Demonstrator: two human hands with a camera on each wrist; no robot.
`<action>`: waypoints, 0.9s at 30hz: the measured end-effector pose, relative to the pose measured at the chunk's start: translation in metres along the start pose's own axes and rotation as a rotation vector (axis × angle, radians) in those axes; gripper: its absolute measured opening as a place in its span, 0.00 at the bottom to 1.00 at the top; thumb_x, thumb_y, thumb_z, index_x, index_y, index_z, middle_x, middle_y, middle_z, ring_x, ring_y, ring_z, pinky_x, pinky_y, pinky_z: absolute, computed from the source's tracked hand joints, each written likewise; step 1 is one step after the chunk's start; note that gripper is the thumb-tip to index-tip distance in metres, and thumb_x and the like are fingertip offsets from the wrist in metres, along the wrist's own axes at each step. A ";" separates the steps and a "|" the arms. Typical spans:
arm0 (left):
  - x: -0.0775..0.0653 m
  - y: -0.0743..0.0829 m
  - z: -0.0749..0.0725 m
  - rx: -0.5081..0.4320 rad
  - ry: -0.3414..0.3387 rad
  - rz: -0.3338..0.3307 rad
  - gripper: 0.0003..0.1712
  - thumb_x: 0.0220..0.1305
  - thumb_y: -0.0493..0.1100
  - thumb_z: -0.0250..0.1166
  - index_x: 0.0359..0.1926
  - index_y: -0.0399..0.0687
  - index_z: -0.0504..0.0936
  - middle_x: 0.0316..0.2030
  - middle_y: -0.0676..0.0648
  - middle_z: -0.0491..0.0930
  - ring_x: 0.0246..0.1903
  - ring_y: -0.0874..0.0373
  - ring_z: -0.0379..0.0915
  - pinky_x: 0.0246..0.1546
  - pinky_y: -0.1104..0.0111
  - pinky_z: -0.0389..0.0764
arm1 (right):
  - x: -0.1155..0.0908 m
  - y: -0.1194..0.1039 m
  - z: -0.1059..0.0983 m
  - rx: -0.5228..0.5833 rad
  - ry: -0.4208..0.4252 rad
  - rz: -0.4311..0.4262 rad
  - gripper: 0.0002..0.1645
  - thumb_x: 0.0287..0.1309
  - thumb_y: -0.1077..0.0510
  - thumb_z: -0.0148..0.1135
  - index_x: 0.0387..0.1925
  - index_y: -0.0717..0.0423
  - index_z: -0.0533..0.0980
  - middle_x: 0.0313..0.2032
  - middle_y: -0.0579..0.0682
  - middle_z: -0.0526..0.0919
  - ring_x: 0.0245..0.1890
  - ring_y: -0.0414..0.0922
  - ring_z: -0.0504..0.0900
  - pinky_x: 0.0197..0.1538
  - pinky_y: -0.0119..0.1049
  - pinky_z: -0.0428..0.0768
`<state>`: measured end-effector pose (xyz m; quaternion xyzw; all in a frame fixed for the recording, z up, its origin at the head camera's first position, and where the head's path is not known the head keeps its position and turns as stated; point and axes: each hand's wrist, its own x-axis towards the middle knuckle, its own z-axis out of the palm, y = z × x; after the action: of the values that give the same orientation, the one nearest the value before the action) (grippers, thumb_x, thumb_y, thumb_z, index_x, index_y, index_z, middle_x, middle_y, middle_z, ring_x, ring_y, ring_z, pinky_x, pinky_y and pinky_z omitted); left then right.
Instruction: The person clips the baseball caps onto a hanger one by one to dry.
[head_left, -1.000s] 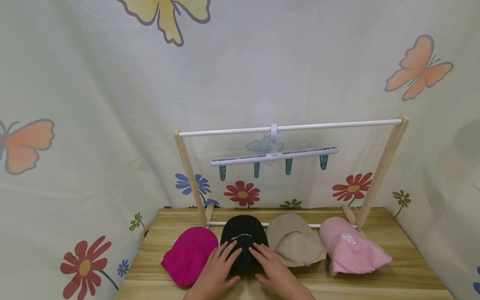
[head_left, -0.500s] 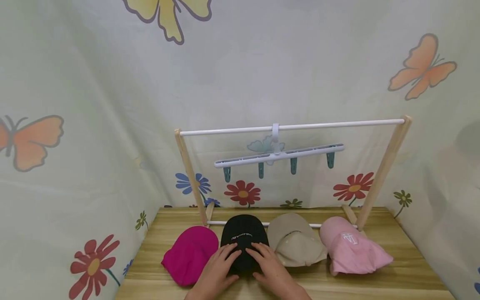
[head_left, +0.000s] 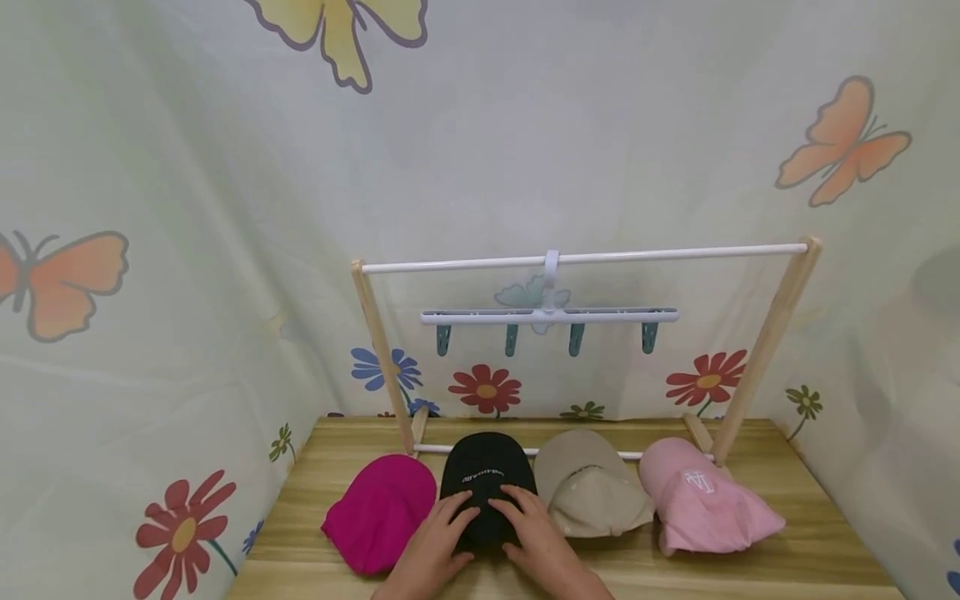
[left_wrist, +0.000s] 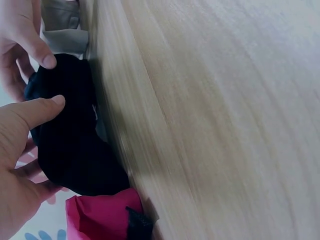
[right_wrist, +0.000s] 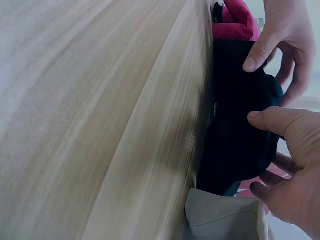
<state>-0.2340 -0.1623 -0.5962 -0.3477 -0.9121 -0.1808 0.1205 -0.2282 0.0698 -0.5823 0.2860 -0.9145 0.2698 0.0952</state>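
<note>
A black baseball cap (head_left: 487, 454) with white lettering lies on the wooden table, its brim pointing toward the rack. My left hand (head_left: 431, 543) holds the left side of its crown, fingers spread over the top. On the right side of the crown, my right hand (head_left: 542, 540) holds it in the same way. Both wrist views show the thumbs (left_wrist: 47, 107) on the near side of the black cap (right_wrist: 240, 135), with the other fingers around its far side. A magenta cap (head_left: 382, 508) lies to the left, and a beige cap (head_left: 588, 483) to the right.
A pink cap (head_left: 701, 500) with a white logo lies at the far right. Behind the caps stands a rack with wooden posts (head_left: 772, 342) and a white top rod (head_left: 675, 253). From the rod hangs a white hanger (head_left: 480, 317) with several green clips (head_left: 576, 339).
The hanging clip hanger has swung from a tilt to nearly level. Both hands stay on the black cap, with only slight finger shifts.
</note>
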 end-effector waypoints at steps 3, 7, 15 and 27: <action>0.000 0.001 0.000 -0.004 -0.004 0.002 0.36 0.53 0.43 0.80 0.63 0.44 0.77 0.68 0.38 0.69 0.65 0.44 0.68 0.58 0.51 0.79 | 0.001 0.000 0.000 0.000 -0.001 0.008 0.36 0.52 0.63 0.77 0.64 0.54 0.75 0.66 0.62 0.71 0.64 0.61 0.72 0.58 0.59 0.78; 0.002 0.001 -0.001 -0.006 0.011 0.005 0.36 0.54 0.41 0.80 0.63 0.45 0.77 0.68 0.39 0.69 0.65 0.45 0.68 0.59 0.51 0.79 | 0.003 0.003 0.002 -0.006 0.004 0.023 0.36 0.53 0.63 0.76 0.65 0.53 0.75 0.67 0.61 0.70 0.65 0.61 0.71 0.59 0.58 0.77; 0.002 -0.002 -0.002 -0.003 0.002 -0.001 0.33 0.55 0.41 0.79 0.63 0.45 0.78 0.68 0.39 0.69 0.65 0.44 0.68 0.59 0.51 0.79 | 0.005 0.004 0.006 0.000 0.026 -0.001 0.34 0.52 0.65 0.76 0.62 0.56 0.76 0.65 0.63 0.71 0.63 0.61 0.73 0.59 0.58 0.78; -0.003 -0.008 0.005 0.010 -0.008 0.046 0.32 0.59 0.43 0.77 0.64 0.47 0.78 0.68 0.39 0.71 0.64 0.44 0.71 0.57 0.52 0.81 | 0.002 0.002 0.009 0.027 -0.012 0.045 0.32 0.54 0.65 0.74 0.61 0.54 0.77 0.67 0.61 0.70 0.65 0.61 0.71 0.60 0.58 0.77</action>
<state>-0.2376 -0.1671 -0.6037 -0.3686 -0.9052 -0.1723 0.1228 -0.2314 0.0652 -0.5897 0.2681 -0.9176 0.2826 0.0798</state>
